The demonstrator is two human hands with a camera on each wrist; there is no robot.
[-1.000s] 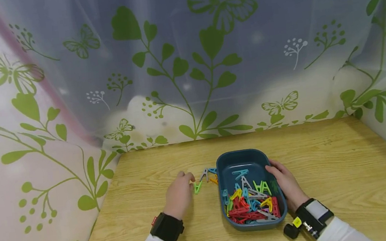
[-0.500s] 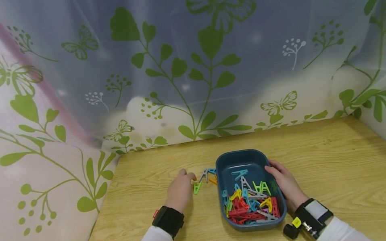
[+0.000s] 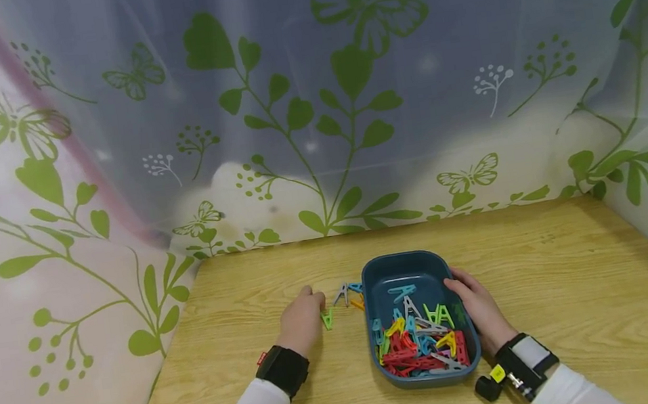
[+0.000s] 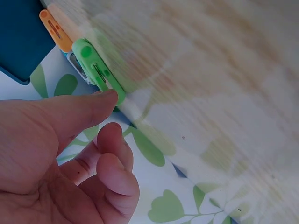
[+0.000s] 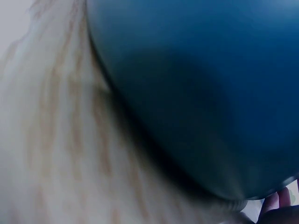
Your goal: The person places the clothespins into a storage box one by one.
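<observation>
My left hand (image 3: 301, 323) is low on the table left of the bin, fingers curled. Its thumb lies on one end of a green clothespin (image 3: 328, 319), with the other fingertips close by. In the left wrist view the thumb covers part of that clothespin (image 4: 88, 56). My right hand (image 3: 481, 311) grips the right side of a dark blue plastic bin (image 3: 430, 382), thumb over the rim. Many coloured clothespins (image 3: 419, 346) lie in the bin, mostly at its near end. In the right wrist view the bin wall (image 5: 210, 70) hides most of that hand.
Grey (image 3: 342, 294), blue (image 3: 356, 287) and orange (image 3: 358, 303) clothespins lie on the wooden table (image 3: 266, 274) against the bin's left side. A patterned curtain (image 3: 314, 128) rises behind the table and along both sides.
The green clothespin has shifted slightly left and turned as my left fingers curled in, apart from the grey one. My right hand and the bin stay almost still.
</observation>
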